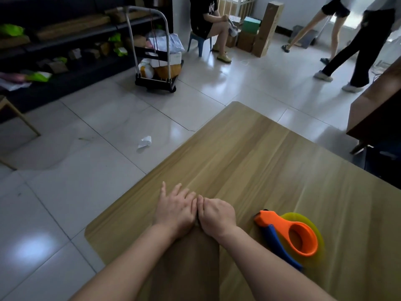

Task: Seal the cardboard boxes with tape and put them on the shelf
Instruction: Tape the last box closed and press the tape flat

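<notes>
A dark brown cardboard box [191, 261] lies on the wooden table [249, 153], running between my forearms toward me. Its far end is hidden under both hands. My left hand [175, 208] lies flat there with straight, slightly spread fingers, pressing down. My right hand [217, 215] sits right beside it, touching it, with fingers curled down over the box's far end. An orange tape dispenser [290, 234] with a blue handle and a yellowish tape roll lies on the table just right of my right wrist. The dark shelf [65, 40] stands at the far left, holding parcels and green bags.
A loaded hand trolley [158, 61] stands on the tiled floor before the shelf. A crumpled paper [145, 142] lies on the floor left of the table. A large cardboard box [377, 105] is at the right edge. One person sits and two walk at the back.
</notes>
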A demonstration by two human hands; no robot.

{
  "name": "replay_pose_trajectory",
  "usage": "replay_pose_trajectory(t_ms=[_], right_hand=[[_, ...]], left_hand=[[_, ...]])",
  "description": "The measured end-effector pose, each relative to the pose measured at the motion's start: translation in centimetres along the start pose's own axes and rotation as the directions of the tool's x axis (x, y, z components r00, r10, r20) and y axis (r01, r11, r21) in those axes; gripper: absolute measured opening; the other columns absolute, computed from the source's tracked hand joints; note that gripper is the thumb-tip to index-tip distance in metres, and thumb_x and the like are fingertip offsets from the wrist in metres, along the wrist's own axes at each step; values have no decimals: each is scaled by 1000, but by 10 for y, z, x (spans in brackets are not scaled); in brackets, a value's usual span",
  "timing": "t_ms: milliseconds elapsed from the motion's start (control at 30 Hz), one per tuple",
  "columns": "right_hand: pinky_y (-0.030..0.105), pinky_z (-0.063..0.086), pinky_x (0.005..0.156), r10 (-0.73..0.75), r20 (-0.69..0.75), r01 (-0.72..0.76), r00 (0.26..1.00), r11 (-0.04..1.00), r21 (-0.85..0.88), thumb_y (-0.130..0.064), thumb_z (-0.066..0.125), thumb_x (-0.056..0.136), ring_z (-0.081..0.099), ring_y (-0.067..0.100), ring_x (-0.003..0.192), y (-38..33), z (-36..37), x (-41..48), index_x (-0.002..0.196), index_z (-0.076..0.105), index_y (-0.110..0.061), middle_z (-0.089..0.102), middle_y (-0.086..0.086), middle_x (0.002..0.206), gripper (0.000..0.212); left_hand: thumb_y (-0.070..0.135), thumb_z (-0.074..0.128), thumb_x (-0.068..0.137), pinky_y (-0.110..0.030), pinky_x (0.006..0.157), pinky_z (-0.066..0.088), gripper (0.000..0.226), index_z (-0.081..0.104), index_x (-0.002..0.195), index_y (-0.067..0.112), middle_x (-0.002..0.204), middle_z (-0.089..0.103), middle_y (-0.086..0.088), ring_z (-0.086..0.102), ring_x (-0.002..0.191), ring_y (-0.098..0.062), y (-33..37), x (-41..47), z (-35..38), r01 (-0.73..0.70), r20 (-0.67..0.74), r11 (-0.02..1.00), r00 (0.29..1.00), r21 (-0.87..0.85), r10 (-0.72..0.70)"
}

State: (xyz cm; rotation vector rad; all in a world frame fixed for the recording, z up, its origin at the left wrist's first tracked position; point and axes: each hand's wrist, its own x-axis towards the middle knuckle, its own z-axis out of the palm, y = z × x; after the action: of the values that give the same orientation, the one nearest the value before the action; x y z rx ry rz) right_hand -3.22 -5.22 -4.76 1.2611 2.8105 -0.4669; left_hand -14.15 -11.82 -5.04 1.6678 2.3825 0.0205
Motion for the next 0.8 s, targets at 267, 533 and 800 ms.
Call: replay_pose_trajectory(t_ms=[267,533,800], right_hand=[[37,48,84,86,100,-91,991,995,48,-53,17,103,63,32,106,0,-8,6,103,72,-14,71,12,110,67],[35,47,81,80,68,-81,994,997,10,-52,16,104,64,32,107,-3,-2,5,105,72,-15,71,11,110,66],[37,47,81,174,51,-180,983,974,141,-47,19,105,63,30,102,5,-1,3,94,68,-14,70,9,105,60]], left_hand=[[58,-15,77,-54,117,5,89,54,129,33,137,53,11,37,135,-11,-22,-7,0,114,-32,988,993,-101,-118],[60,-8,79,-52,116,14,83,54,128,34,136,50,3,40,132,-15,-20,-4,2,163,-5,978,986,-131,-165],[48,30,99,-42,101,41,52,28,148,31,147,43,0,48,127,-25,-24,-6,14,262,31,803,956,-535,-291]])
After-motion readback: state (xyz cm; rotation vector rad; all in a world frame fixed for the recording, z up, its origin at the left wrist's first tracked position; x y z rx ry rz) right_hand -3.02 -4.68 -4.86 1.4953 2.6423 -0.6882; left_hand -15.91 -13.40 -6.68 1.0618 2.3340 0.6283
